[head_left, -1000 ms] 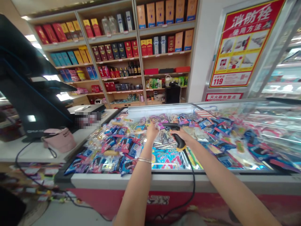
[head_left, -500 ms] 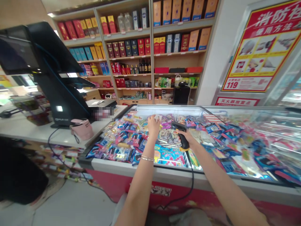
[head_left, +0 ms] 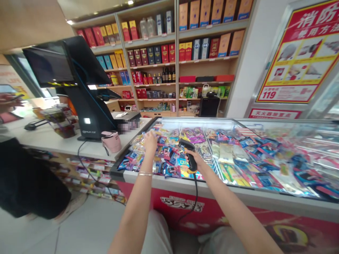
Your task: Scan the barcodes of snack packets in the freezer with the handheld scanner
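A black handheld barcode scanner (head_left: 191, 160) is gripped in my right hand (head_left: 198, 160), its head angled up and to the left above the wrapped ice creams (head_left: 169, 158) in the chest freezer. Its black cable (head_left: 196, 190) hangs down over the freezer's front. My left hand (head_left: 150, 142), with a bangle at the wrist, reaches over clear-wrapped packs (head_left: 137, 143) at the freezer's left end. The fingers of that hand look curled and closed, but their tips are hidden among shiny plastic, so what they hold is unclear.
The chest freezer (head_left: 169, 183) has a raised front rim and glass top. Left of it, a counter (head_left: 87, 150) carries a checkout screen (head_left: 50, 65), a pink cup holder (head_left: 111, 141) and stacked tubs (head_left: 62, 121). A person in dark trousers (head_left: 31, 180) stands at left. Shelves (head_left: 150, 67) rise behind.
My left hand has moved left across the packs, from the freezer's middle to its left part. My right hand and the scanner have also shifted left. The camera view has turned slightly left.
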A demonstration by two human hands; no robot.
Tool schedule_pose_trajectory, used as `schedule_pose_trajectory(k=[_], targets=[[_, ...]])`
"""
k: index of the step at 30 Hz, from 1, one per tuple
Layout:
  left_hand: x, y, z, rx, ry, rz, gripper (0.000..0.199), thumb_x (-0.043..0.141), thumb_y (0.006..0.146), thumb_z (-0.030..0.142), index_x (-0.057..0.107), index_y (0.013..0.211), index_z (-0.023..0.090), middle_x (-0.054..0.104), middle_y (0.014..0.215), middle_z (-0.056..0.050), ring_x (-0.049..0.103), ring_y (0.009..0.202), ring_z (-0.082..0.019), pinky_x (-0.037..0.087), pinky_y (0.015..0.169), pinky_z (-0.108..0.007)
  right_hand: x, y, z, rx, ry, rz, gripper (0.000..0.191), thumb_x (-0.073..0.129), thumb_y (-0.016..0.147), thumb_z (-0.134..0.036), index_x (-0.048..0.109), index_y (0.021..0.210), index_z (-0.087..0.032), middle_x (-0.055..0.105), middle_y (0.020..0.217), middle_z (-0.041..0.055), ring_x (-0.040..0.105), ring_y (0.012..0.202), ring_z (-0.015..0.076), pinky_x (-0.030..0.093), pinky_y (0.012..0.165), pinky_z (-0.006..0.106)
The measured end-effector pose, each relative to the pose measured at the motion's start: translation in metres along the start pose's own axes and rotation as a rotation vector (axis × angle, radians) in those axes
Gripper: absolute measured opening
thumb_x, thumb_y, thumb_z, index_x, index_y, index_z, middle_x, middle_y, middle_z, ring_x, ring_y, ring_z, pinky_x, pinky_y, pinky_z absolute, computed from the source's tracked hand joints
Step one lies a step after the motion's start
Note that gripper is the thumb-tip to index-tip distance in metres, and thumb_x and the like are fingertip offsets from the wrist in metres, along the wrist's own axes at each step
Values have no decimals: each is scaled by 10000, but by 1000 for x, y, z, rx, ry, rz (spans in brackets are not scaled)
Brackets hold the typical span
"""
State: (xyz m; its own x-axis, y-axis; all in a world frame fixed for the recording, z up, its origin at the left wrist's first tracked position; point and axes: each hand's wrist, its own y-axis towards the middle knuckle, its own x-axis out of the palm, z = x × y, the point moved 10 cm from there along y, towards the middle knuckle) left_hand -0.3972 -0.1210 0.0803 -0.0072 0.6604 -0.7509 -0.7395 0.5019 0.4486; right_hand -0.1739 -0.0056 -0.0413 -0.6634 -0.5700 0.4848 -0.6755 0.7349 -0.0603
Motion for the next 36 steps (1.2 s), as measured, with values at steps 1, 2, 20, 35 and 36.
schedule_pose_trajectory(k=[1,2,20,35,36], targets=[[8,-4,-8,-20,61,-27,575,517,868,395,460,1357,99,469,1372,-265,449,1278,-370,352,1042,-520,0,0,3,16,-23,-1,224,734,636,-266,598,775,-155,576,550,-17,495,425,85,396,362,180],[14,-9,-16,-55,107,-40,612,488,870,464,451,1377,122,396,1431,-271,391,1315,-407,314,1046,-584,0,0,5,28,-42,-1,225,735,640,-274,596,771,-155,559,522,-23,491,419,86,392,361,178],[34,-34,-30,18,211,5,636,246,924,504,310,1471,185,263,1549,-130,226,1392,-415,200,1059,-686,-7,4,17,40,-29,-63,313,744,631,-348,574,835,-183,528,519,-53,475,426,89,394,380,183],[-9,-35,9,12,179,69,615,305,907,501,434,1410,172,241,1556,-130,81,1428,-429,171,1072,-690,-33,-49,-40,-112,-118,128,292,789,580,-255,579,764,-167,634,639,7,511,437,87,413,363,194],[-11,-38,22,39,181,79,615,315,906,496,415,1422,176,241,1556,-133,83,1428,-428,158,1073,-695,-43,-57,-48,-125,-133,132,303,794,583,-269,585,776,-166,629,630,5,513,438,90,414,364,196]])
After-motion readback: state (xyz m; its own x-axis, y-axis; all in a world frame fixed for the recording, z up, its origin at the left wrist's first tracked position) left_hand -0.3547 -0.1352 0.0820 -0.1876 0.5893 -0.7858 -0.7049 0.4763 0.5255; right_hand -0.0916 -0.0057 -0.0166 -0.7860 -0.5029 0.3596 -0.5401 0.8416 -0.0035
